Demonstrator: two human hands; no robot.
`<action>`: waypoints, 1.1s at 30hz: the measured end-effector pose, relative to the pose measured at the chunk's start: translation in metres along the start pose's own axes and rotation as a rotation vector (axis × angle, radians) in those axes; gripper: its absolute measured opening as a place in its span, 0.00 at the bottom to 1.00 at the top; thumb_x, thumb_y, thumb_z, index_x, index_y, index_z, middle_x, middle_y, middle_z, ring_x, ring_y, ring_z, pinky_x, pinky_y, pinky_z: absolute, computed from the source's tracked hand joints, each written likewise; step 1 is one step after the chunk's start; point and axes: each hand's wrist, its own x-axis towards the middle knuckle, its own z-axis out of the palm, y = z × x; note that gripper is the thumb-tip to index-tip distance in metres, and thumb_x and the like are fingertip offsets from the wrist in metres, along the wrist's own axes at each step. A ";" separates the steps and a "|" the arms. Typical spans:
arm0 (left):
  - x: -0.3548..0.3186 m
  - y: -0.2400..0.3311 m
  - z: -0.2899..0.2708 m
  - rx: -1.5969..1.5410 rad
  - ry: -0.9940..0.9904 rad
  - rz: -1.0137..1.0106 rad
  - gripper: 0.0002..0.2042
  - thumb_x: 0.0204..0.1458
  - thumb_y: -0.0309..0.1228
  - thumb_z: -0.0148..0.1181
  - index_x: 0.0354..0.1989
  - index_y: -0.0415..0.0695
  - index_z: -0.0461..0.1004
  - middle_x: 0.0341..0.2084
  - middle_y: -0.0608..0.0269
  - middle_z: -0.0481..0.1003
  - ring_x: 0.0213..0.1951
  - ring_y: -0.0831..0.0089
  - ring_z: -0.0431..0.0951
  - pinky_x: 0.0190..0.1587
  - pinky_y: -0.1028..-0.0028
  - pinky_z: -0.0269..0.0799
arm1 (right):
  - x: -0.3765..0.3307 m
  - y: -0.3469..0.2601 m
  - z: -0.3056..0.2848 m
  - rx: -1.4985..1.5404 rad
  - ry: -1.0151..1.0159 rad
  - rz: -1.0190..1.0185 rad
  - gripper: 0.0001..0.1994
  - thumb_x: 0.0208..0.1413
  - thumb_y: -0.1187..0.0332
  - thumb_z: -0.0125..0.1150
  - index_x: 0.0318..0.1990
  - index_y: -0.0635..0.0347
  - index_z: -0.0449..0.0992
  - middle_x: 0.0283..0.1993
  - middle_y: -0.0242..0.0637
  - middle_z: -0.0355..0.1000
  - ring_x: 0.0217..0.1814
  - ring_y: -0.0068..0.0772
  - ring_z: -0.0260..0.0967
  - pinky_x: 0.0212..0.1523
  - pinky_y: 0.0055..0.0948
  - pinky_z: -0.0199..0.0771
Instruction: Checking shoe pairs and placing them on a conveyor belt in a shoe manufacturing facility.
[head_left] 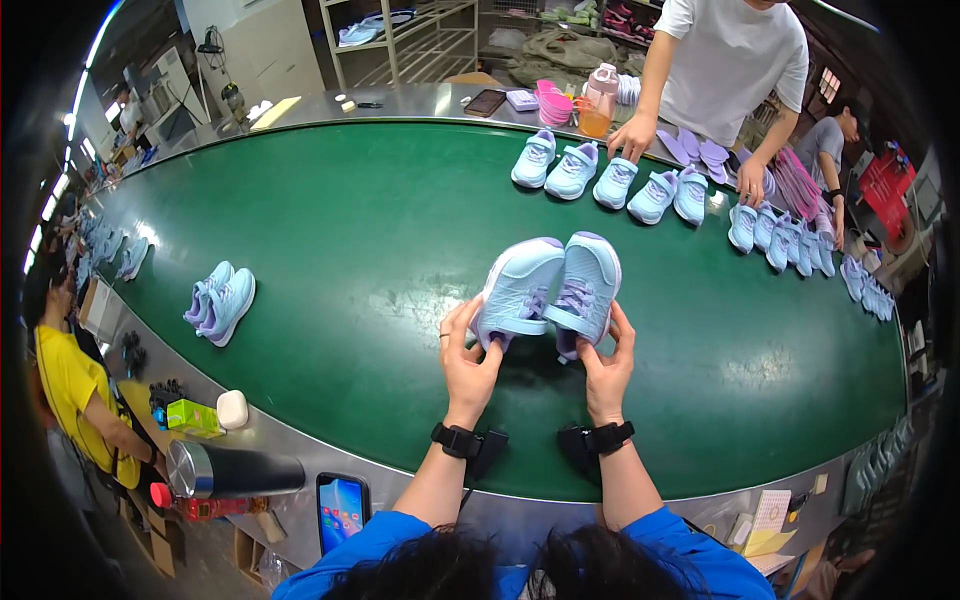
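While raised over green belt (350, 250) — left hand (468, 362), right hand (606, 365) fingers grasping shoe pair (550, 285).

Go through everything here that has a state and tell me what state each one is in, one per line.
Left hand: gripping the left shoe, held above the belt.
Right hand: gripping the right shoe, straps fastened.
Green belt: carrying shoes; whether it runs cannot be told.
Pair at left: lying on the belt, side by side.
Phone: screen lit.
Steel flask: lying on its side.
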 end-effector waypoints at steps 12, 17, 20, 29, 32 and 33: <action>-0.007 -0.024 0.005 0.270 0.060 -0.220 0.25 0.64 0.43 0.33 0.46 0.36 0.74 0.46 0.44 0.69 0.51 0.55 0.63 0.57 0.62 0.55 | 0.003 -0.037 -0.004 -0.748 -0.167 -0.181 0.15 0.48 0.65 0.66 0.45 0.54 0.76 0.49 0.43 0.64 0.54 0.45 0.55 0.53 0.38 0.62; -0.011 -0.044 0.011 0.105 0.163 -0.284 0.24 0.64 0.42 0.33 0.47 0.35 0.73 0.45 0.48 0.68 0.45 0.59 0.68 0.51 0.65 0.61 | 0.000 -0.032 0.051 -1.153 -0.569 -0.252 0.22 0.36 0.52 0.72 0.39 0.49 0.78 0.37 0.42 0.70 0.46 0.44 0.63 0.44 0.40 0.57; -0.006 -0.037 0.007 0.070 0.430 -0.316 0.22 0.64 0.41 0.34 0.47 0.36 0.71 0.43 0.52 0.68 0.41 0.66 0.67 0.44 0.69 0.64 | 0.023 -0.027 0.078 -1.134 -0.494 -0.325 0.21 0.36 0.51 0.72 0.37 0.51 0.78 0.38 0.44 0.69 0.46 0.44 0.64 0.44 0.40 0.57; -0.016 -0.073 0.005 -0.199 0.476 -0.122 0.16 0.60 0.40 0.47 0.47 0.40 0.61 0.43 0.60 0.64 0.41 0.72 0.67 0.44 0.70 0.66 | 0.006 -0.090 0.218 -0.755 -0.695 -0.619 0.24 0.41 0.51 0.70 0.46 0.51 0.76 0.40 0.44 0.69 0.46 0.43 0.65 0.46 0.39 0.62; -0.024 -0.079 0.021 -0.509 0.714 -0.130 0.14 0.58 0.35 0.52 0.47 0.42 0.60 0.41 0.63 0.65 0.46 0.72 0.67 0.48 0.67 0.67 | 0.015 -0.077 0.230 -0.306 -0.853 -0.499 0.22 0.47 0.54 0.67 0.48 0.51 0.75 0.40 0.42 0.73 0.42 0.41 0.71 0.43 0.39 0.71; -0.018 -0.068 0.010 -0.599 0.715 -0.298 0.11 0.59 0.33 0.50 0.45 0.42 0.62 0.40 0.62 0.64 0.44 0.73 0.67 0.48 0.69 0.67 | 0.031 -0.067 0.231 -0.116 -0.813 -0.202 0.19 0.51 0.56 0.65 0.48 0.53 0.74 0.37 0.42 0.75 0.32 0.37 0.74 0.35 0.35 0.74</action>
